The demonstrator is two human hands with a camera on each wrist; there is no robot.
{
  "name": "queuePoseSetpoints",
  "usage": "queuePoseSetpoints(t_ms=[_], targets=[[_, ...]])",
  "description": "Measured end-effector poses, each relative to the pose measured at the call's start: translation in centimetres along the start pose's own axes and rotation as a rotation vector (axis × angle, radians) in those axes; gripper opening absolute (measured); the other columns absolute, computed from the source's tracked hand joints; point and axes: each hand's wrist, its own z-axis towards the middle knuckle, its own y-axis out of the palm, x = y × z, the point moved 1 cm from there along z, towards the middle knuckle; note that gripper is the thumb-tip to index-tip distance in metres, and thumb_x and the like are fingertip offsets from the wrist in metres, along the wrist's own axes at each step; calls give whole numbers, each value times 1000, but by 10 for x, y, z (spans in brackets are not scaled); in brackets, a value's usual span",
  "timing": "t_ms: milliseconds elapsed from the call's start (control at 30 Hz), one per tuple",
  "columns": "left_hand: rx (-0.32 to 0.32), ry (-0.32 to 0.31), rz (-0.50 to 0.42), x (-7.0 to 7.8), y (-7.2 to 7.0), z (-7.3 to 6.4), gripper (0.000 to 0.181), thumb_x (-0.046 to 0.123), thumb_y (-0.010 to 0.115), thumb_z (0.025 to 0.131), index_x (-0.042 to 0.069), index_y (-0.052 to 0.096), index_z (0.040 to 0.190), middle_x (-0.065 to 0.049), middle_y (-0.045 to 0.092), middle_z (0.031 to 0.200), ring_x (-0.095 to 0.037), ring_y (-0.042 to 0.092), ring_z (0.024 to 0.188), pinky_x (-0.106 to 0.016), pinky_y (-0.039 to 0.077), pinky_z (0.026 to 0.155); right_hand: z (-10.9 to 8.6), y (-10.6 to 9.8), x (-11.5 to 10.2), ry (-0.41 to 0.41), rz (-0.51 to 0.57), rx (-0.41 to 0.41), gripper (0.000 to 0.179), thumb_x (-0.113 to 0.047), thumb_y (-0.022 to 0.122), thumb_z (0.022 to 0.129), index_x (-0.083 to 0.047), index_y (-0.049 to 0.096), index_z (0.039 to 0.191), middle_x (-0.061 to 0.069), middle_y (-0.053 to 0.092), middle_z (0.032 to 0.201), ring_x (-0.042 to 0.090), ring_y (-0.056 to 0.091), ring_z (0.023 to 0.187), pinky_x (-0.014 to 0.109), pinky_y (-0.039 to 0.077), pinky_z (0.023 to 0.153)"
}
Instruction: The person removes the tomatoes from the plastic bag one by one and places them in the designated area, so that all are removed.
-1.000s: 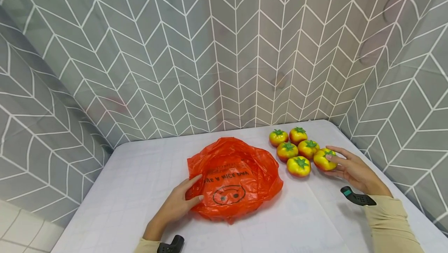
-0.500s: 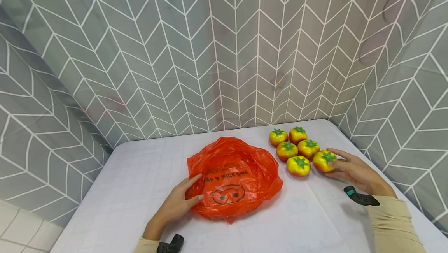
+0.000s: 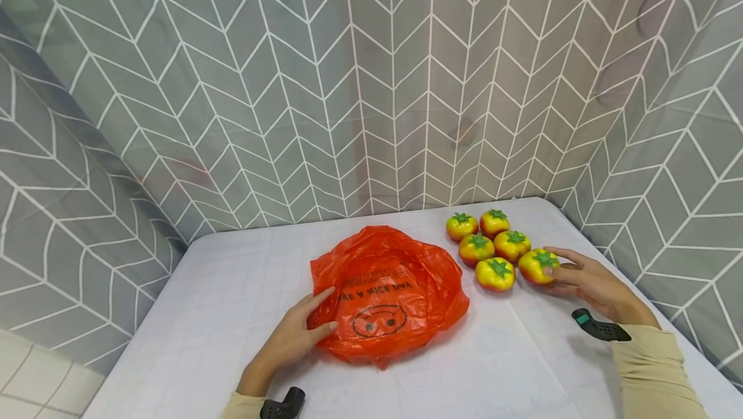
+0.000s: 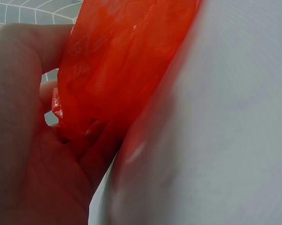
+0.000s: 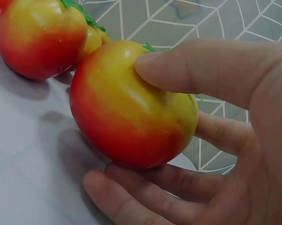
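Note:
A red plastic bag (image 3: 380, 322) with black print lies with its mouth spread on the table. My left hand (image 3: 290, 335) is at its left side, thumb and fingers spread apart; in the left wrist view the red plastic (image 4: 117, 61) hangs in front of the fingers, partly hiding them. My right hand (image 3: 592, 283) holds the rightmost yellow-red tomato (image 3: 536, 267) of a small group. In the right wrist view the thumb lies on the upper side of this tomato (image 5: 126, 112), with the other fingers curved round behind and beneath it.
Several more tomatoes with green leafy tops, such as the front one (image 3: 495, 275), sit close together right of the bag. A white cloth covers the table (image 3: 232, 277). A grey patterned curtain (image 3: 371, 97) hangs behind it and along both sides.
The right hand has shifted slightly right, its thumb sliding from the tomato's top toward its near right side. That tomato has turned and moved slightly. The left hand and bag stay put.

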Motion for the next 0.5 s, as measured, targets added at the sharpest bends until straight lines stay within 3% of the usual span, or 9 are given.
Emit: queuePoseSetpoints(t_ms=[167,500], targets=[[-3,6,11,0,0,1,67,35,75,89,26,48,151,-10,45,152,-36,36,143,-62,27,114,0,3,-1,26,-49,3,80,-29,65,99,3,19,156,31,27,152,7,58,105,36,57,89],[-3,7,18,0,-1,1,67,34,75,89,27,49,150,-10,45,152,-36,37,142,-63,28,113,0,7,-5,68,-122,-6,80,-33,66,98,1,23,156,31,32,150,21,56,115,36,56,91]])
